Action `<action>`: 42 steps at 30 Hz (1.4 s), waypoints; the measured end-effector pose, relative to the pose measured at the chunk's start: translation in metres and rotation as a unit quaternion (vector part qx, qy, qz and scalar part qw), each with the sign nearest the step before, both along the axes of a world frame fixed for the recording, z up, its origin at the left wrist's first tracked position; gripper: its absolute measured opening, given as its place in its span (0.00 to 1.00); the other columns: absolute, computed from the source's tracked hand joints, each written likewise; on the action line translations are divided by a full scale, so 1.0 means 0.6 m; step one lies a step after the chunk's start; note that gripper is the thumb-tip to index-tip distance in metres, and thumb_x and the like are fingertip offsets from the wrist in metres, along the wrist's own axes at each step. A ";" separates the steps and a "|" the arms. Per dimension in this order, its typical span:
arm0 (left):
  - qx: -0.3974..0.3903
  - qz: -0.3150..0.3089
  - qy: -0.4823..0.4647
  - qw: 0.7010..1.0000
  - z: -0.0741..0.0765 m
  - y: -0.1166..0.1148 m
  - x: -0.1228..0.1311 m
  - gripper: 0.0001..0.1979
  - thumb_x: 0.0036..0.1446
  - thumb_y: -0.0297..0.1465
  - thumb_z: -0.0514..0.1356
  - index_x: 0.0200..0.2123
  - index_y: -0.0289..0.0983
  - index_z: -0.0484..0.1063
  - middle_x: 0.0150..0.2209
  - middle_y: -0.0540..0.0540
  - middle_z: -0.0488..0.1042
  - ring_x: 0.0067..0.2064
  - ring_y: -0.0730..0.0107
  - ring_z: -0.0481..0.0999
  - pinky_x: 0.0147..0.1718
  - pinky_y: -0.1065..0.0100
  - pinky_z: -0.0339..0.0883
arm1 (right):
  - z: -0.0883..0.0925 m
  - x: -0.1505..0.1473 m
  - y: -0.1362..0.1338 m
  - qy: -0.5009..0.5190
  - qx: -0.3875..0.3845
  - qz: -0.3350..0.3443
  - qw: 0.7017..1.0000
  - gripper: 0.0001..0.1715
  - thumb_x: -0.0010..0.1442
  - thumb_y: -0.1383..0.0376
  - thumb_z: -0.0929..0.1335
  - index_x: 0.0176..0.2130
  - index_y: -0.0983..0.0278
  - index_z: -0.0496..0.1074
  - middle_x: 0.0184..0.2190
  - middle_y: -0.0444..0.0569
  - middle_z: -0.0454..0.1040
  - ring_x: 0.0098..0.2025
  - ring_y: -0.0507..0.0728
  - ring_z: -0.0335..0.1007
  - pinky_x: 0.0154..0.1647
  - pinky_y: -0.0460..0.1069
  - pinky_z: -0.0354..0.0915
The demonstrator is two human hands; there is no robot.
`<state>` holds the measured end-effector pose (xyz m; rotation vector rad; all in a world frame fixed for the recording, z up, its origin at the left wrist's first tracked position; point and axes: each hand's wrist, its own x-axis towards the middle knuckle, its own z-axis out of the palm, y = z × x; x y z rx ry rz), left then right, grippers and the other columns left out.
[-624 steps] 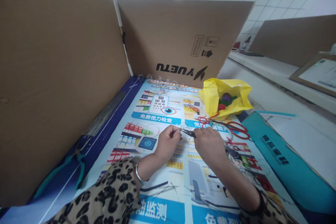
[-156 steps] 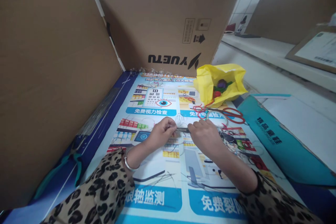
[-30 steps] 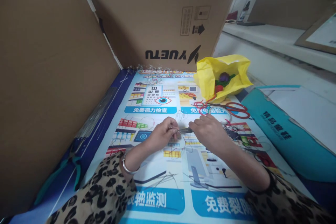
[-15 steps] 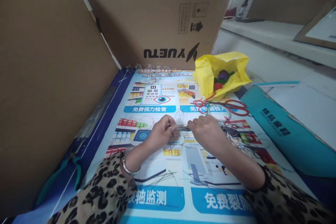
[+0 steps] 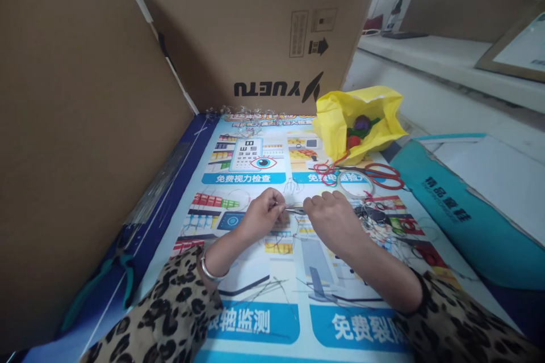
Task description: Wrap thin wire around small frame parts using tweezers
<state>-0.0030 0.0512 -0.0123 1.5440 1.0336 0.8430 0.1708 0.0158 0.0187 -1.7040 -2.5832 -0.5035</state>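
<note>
My right hand is closed around small pliers, whose narrow silver jaws point left; the handles are hidden in the fist. My left hand is closed in a pinch at the jaw tips. Its fingers hold a thin wire, part of which hangs in a faint loop below the jaws. Exactly where the jaws grip is too small to see. Beneath both hands lies a printed poster. Several loose wires rest on it close to me.
To the left are teal-handled pliers and a bundle of straight wires. Red-handled scissors, a tape roll, a yellow bag and a teal box are at the right. Cardboard walls stand behind and left.
The right hand has turned slightly with the pliers, and the jaws sit a little lower and flatter. My left hand stays nearly in place, still pinching.
</note>
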 end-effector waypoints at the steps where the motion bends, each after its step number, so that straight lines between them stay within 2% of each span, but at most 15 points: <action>1: -0.001 -0.002 0.000 1.000 -0.001 0.001 0.000 0.05 0.52 0.31 0.55 0.30 0.37 0.60 0.20 0.53 0.68 0.22 0.76 0.69 0.22 0.75 0.60 | -0.002 0.000 0.001 0.000 0.000 0.000 1.000 0.06 0.52 0.73 0.63 0.29 0.65 0.68 0.25 0.52 0.71 0.30 0.59 0.63 0.30 0.52 0.45; 10: -0.059 -0.036 -0.052 0.996 -0.005 0.004 -0.004 0.09 0.52 0.34 0.56 0.32 0.37 0.59 0.20 0.53 0.68 0.23 0.76 0.70 0.24 0.74 0.61 | -0.006 0.014 0.010 0.015 0.019 0.040 0.999 0.04 0.52 0.72 0.63 0.29 0.65 0.68 0.25 0.50 0.70 0.30 0.57 0.60 0.32 0.51 0.44; 16: -0.070 -0.083 -0.073 0.991 -0.003 0.005 -0.005 0.05 0.54 0.29 0.54 0.35 0.37 0.58 0.23 0.51 0.71 0.27 0.74 0.72 0.27 0.72 0.63 | -0.002 0.029 0.015 0.023 0.073 0.060 0.995 0.09 0.56 0.72 0.61 0.29 0.64 0.68 0.25 0.49 0.69 0.31 0.57 0.57 0.34 0.52 0.44; 23: -0.096 -0.103 -0.092 0.986 -0.005 0.001 -0.007 0.05 0.54 0.30 0.54 0.35 0.37 0.59 0.23 0.52 0.70 0.28 0.74 0.72 0.30 0.70 0.65 | -0.002 0.030 0.021 0.020 0.050 0.105 0.993 0.08 0.56 0.71 0.62 0.28 0.64 0.68 0.24 0.48 0.69 0.32 0.56 0.56 0.35 0.52 0.44; 31: -0.141 -0.123 -0.108 0.976 0.000 0.000 -0.007 0.07 0.54 0.32 0.56 0.34 0.37 0.59 0.21 0.52 0.70 0.29 0.72 0.74 0.33 0.67 0.66 | -0.008 0.029 0.024 0.023 0.054 0.118 0.991 0.09 0.57 0.72 0.62 0.28 0.64 0.69 0.23 0.47 0.69 0.31 0.55 0.56 0.34 0.51 0.44; 38: -0.128 -0.150 -0.086 0.977 0.005 0.001 -0.008 0.07 0.54 0.31 0.56 0.33 0.36 0.58 0.18 0.54 0.69 0.28 0.72 0.74 0.29 0.70 0.64 | -0.021 0.037 0.034 0.044 0.042 0.164 0.985 0.08 0.55 0.72 0.63 0.28 0.64 0.70 0.23 0.47 0.68 0.31 0.55 0.56 0.33 0.51 0.43; 42: -0.106 -0.193 -0.058 0.974 0.011 0.004 -0.012 0.06 0.54 0.29 0.55 0.34 0.36 0.59 0.22 0.53 0.69 0.26 0.77 0.71 0.28 0.73 0.63 | -0.027 0.040 0.037 0.049 0.030 0.189 0.980 0.10 0.57 0.70 0.62 0.29 0.63 0.71 0.22 0.47 0.68 0.31 0.54 0.56 0.34 0.50 0.44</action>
